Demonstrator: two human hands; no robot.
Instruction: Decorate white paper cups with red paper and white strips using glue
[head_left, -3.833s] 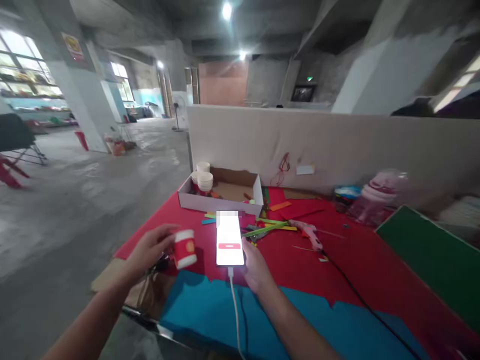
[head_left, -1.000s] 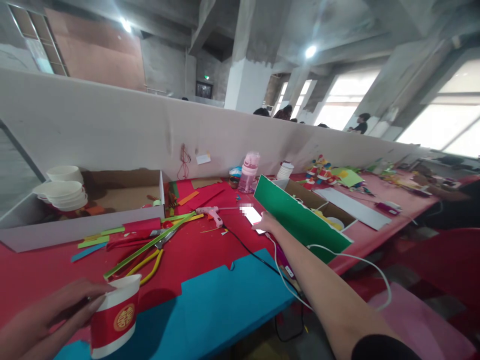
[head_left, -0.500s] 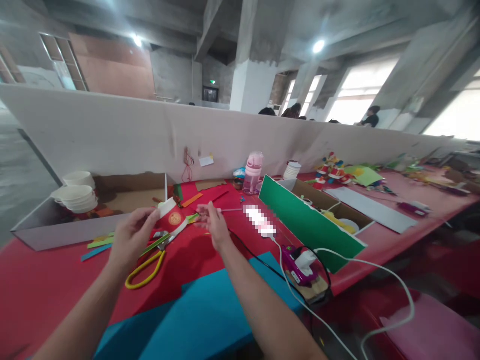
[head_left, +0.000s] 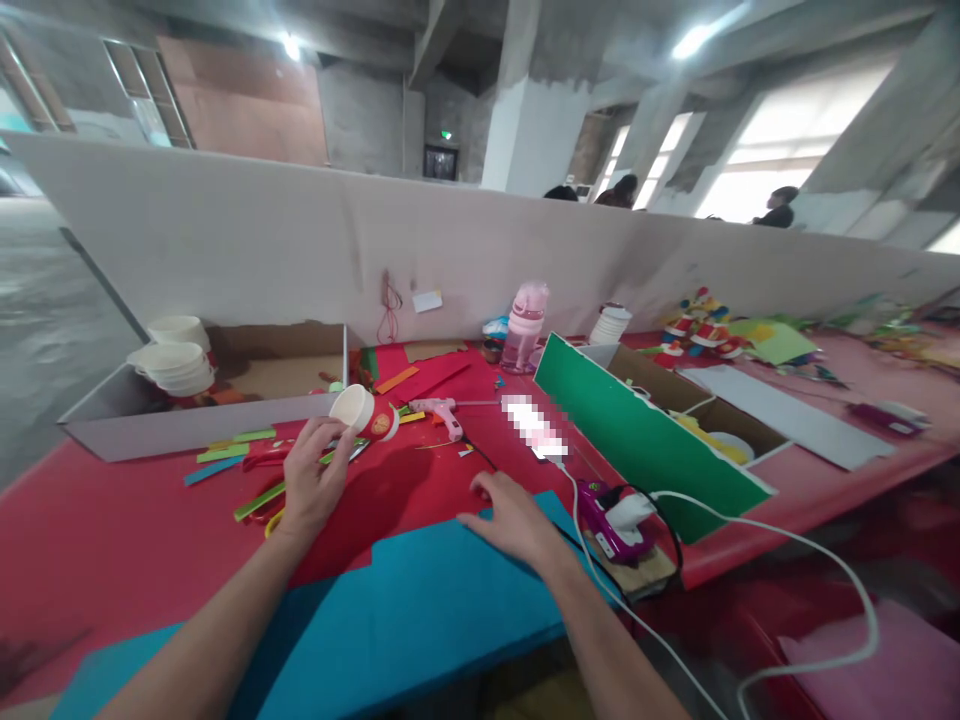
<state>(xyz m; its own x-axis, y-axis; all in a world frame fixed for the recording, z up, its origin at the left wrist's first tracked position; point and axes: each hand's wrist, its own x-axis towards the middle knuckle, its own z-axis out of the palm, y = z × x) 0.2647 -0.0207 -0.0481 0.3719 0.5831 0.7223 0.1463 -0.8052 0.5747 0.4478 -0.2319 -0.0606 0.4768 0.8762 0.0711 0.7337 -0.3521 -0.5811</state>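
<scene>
My left hand (head_left: 315, 475) is closed on a white paper cup (head_left: 352, 408) with a red wrap and a gold emblem, tilted so its mouth shows. To the right, my right hand (head_left: 517, 515) hangs over the edge of the blue sheet (head_left: 427, 590), fingers apart and nothing in them. A pink glue gun (head_left: 448, 415) lies on the red table beyond both hands. Behind my left hand lie green strips (head_left: 259, 500) and scissors, of which a yellow handle (head_left: 274, 522) shows in part.
At the left, a cardboard box (head_left: 202, 425) holds stacked paper cups (head_left: 176, 368). A green-sided box (head_left: 637, 440) stands right, near a purple power strip (head_left: 615, 525) with trailing cables. A pink bottle (head_left: 525, 330) stands by the white partition (head_left: 300, 250). Red and orange paper lies behind the glue gun.
My right hand has drawn back from beside the glue gun, down and right to the blue sheet. My left hand has turned the cup so its mouth shows. The view has shifted slightly.
</scene>
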